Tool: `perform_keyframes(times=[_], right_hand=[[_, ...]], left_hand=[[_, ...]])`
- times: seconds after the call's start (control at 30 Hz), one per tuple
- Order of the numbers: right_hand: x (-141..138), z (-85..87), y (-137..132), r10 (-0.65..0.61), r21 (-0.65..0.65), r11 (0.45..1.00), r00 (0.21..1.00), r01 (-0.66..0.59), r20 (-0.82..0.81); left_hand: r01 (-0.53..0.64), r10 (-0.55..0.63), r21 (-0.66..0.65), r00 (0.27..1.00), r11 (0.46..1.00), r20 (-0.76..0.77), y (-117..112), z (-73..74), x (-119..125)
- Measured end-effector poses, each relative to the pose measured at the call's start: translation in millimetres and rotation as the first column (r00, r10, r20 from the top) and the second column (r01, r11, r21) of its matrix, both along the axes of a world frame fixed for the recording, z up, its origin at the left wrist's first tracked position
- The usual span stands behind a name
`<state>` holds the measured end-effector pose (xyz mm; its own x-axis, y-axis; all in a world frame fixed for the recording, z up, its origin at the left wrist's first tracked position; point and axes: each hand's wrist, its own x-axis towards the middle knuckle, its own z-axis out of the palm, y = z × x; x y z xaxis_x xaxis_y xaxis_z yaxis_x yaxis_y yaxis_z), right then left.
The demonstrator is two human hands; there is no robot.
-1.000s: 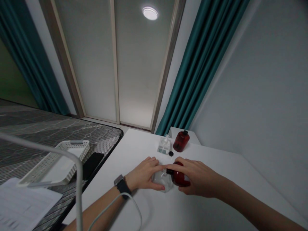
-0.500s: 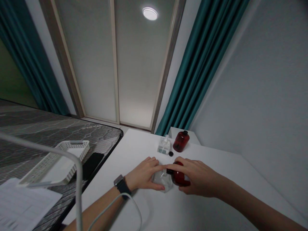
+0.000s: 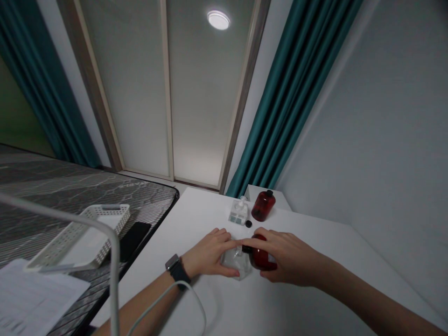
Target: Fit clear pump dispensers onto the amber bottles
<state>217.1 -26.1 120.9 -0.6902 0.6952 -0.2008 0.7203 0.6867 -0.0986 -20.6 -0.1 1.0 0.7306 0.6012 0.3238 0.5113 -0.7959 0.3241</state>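
My right hand (image 3: 280, 256) is wrapped round a dark red bottle (image 3: 262, 260), tipped so that its black neck points left over a clear bottle (image 3: 235, 262). The clear bottle stands on the white table (image 3: 245, 308), with my left hand (image 3: 219, 254) closed around its left side. The index fingertips meet above the clear bottle. Whether liquid flows between the two bottles I cannot make out. Beyond the hands lies a small black cap (image 3: 248, 224). A second dark red bottle (image 3: 263, 206) with a black cap and a clear pump bottle (image 3: 239, 212) stand farther back.
At left, a white perforated basket (image 3: 79, 238), a black flat object (image 3: 135, 240) and printed paper (image 3: 38, 298) lie on a dark patterned surface. A pale cable (image 3: 114, 261) crosses the lower left foreground. A wall (image 3: 385, 140) borders the table on the right.
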Motion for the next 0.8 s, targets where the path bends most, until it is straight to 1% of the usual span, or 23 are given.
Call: perform_keyframes(times=[0.5,0.8], right_hand=[[-1.6,-0.5,1.0,-0.001,0.005,1.0,1.0,0.001,0.02],[0.8,-1.9,1.2,0.012,0.019,1.0,1.0,-0.012,0.005]], left_hand=[[-0.006,0.006,0.008,1.0,1.0,-0.009,-0.9,2.7,0.7],[-0.009,0.009,0.012,1.0,1.0,-0.014,-1.3,2.7,0.9]])
